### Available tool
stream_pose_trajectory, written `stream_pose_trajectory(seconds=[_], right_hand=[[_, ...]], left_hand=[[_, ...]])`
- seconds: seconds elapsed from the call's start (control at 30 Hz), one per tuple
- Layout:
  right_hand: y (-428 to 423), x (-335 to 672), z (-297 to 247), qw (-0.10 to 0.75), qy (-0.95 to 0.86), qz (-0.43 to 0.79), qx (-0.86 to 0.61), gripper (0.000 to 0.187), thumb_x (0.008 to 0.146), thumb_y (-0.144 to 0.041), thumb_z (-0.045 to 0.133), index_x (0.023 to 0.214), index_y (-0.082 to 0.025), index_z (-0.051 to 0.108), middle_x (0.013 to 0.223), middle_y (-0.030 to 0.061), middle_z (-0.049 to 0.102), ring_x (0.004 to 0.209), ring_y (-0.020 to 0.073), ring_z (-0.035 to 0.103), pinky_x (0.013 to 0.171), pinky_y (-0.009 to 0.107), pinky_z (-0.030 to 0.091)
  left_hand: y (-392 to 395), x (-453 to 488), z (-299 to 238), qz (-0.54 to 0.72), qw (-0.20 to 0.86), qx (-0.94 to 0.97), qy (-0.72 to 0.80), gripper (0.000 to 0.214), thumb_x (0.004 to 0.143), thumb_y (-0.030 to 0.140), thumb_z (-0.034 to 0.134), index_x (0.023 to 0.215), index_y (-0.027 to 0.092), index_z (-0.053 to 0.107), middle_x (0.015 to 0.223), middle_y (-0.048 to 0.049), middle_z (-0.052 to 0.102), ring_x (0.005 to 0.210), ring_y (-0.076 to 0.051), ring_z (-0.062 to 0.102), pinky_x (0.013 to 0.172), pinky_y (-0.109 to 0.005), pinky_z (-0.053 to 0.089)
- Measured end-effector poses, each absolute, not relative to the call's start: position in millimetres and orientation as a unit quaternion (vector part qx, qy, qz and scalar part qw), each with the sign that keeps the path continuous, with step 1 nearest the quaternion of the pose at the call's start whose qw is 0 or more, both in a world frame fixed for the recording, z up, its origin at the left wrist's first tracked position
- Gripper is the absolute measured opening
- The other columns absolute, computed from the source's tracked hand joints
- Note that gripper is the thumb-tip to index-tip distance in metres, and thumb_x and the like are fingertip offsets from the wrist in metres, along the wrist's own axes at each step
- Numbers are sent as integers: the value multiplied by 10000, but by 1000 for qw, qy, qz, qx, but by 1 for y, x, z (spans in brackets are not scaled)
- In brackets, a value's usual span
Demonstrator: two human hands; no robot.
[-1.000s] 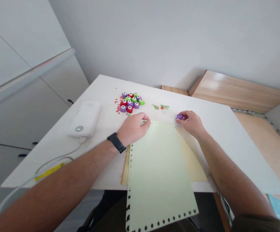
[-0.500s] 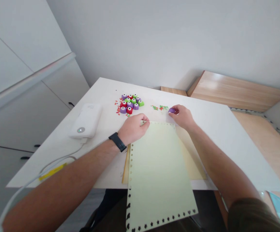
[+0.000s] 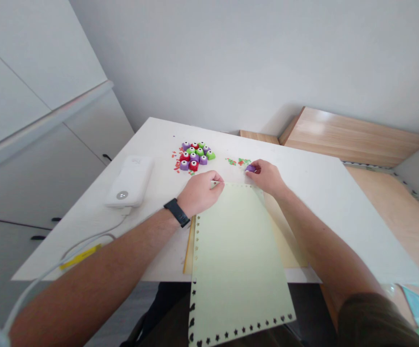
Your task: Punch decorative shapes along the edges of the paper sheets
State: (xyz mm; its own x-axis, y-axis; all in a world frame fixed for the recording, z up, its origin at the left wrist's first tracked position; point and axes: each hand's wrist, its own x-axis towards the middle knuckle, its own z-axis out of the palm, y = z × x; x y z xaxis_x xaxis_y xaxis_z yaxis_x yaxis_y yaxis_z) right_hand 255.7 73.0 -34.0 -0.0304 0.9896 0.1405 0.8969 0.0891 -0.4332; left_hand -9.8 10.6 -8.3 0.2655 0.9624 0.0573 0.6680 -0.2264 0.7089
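White table [image 3: 303, 217]: right hand [image 3: 266, 177] pinches a purple craft punch [image 3: 250, 168], left hand [image 3: 199, 193] rests on pale-green paper [image 3: 236, 260].

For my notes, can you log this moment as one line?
left hand: on green sheet | right hand: holding purple punch | nearby: punches

Thirteen paper craft punches [image 3: 194, 156]
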Motion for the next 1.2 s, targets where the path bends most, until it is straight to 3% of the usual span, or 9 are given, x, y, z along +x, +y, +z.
stream_pose_trajectory(seconds=[0.23, 0.43, 0.57, 0.67, 0.83, 1.0, 1.2], right_hand=[[79, 268, -33, 201, -700, 96, -679, 298, 858, -344, 733, 1111, -189, 748, 1038, 98, 786, 896, 235, 709, 879, 385, 537], [71, 274, -28, 253, -676, 88, -686, 514, 897, -431, 703, 1318, -141, 657, 1231, 163, 725, 900, 223, 703, 861, 387, 546], [53, 274, -13, 344, -628, 200, -669, 515, 941, -635, 609, 1171, -186, 712, 996, 75, 758, 831, 200, 666, 751, 336, 526], [37, 275, -2, 350, -602, 353, -625, 539, 917, -713, 607, 1013, -196, 726, 815, 21, 693, 654, 149, 559, 586, 286, 441], [30, 282, 4, 341, -602, 418, -589, 433, 790, -617, 790, 820, -202, 670, 686, -34, 597, 574, 111, 447, 545, 272, 356], [42, 290, 9, 288, -651, 409, -571, 355, 830, -558, 751, 818, -211, 677, 711, -25, 627, 636, 137, 512, 607, 284, 400], [44, 266, 24, 175, -725, 409, -525, 326, 888, -548, 671, 821, -229, 654, 692, -24, 592, 639, 151, 504, 586, 278, 390]], left_hand=[[11, -9, -9, 265, 294, 735, 550, 259, 930, 406, 592, 968, 204, 750, 675, -10, 643, 609, -184, 531, 618, -311, 341], [11, -11, -5, 284, 299, 724, 553, 259, 932, 406, 601, 993, 204, 750, 639, 6, 608, 587, -181, 518, 609, -313, 338], [12, -12, -2, 309, 296, 706, 564, 295, 954, 424, 581, 1061, 200, 740, 664, 9, 623, 569, -174, 519, 603, -318, 351], [12, -12, -1, 338, 296, 683, 575, 317, 961, 438, 577, 1086, 191, 731, 667, 8, 637, 551, -171, 510, 601, -322, 365], [14, -13, -4, 360, 306, 667, 576, 320, 955, 445, 591, 1097, 189, 719, 839, -27, 749, 583, -163, 547, 615, -318, 407], [21, -17, -8, 331, 391, 663, 546, 340, 907, 432, 668, 1119, 171, 712, 1057, -96, 795, 862, -211, 723, 733, -312, 536], [19, -13, -13, 294, 433, 683, 510, 384, 922, 508, 662, 1115, 185, 740, 1056, -96, 814, 898, -219, 756, 748, -315, 568]])
